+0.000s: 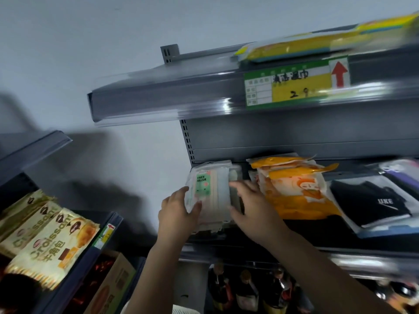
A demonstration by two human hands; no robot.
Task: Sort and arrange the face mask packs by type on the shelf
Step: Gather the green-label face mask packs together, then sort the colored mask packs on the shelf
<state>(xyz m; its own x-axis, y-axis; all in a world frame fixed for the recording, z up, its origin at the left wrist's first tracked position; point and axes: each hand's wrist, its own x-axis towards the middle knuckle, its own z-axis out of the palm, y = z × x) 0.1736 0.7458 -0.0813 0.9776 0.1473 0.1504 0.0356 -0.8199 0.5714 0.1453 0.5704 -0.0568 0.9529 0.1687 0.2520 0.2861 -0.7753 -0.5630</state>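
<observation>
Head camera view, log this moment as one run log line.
left hand holds white mask pack stack | right hand steadies its right side | orange packs beside | black packs far right

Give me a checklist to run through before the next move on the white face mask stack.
1. Left hand grips the white "FACE MASK" pack stack at its left edge: ok.
2. Right hand steadies the stack's right side: ok.
3. Stack squared: not ok, lower packs stick out in front.
4. Apart from the orange cartoon-print packs: cannot tell, the right hand covers the gap.
5. Black packs separate on the right: ok.
</observation>
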